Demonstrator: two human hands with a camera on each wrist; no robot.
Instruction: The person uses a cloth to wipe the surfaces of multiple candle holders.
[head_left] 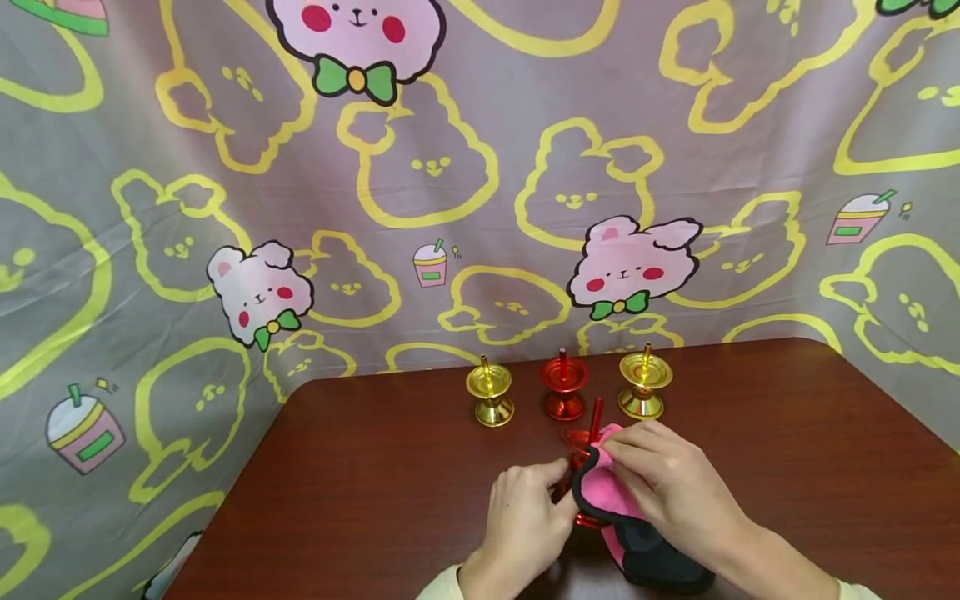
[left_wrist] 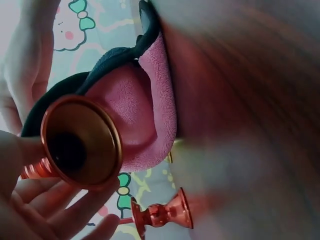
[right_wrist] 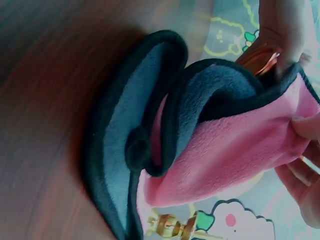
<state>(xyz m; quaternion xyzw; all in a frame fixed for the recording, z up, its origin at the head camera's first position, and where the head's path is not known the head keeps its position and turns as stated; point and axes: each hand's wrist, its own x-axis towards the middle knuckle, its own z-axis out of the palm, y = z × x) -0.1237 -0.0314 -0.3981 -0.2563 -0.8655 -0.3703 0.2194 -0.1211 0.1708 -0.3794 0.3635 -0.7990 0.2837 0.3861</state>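
Observation:
My left hand (head_left: 528,508) grips a shiny red candlestick (head_left: 597,419) at its middle, its thin spike pointing up. In the left wrist view the hollow underside of its flared base (left_wrist: 102,142) faces the camera, raised off the table. My right hand (head_left: 678,479) pinches a cloth (head_left: 611,496), pink on one face and dark grey on the other with black edging, against the candlestick's upper part. The cloth's lower end droops toward the table and covers part of the candlestick. In the right wrist view the pink face (right_wrist: 225,155) stretches up to the fingers.
Behind the hands, a gold candlestick (head_left: 493,410), a red one (head_left: 564,406) and another gold one (head_left: 642,406) stand upright in a row on the brown wooden table (head_left: 360,500). A patterned curtain (head_left: 480,208) hangs close along the table's back and sides.

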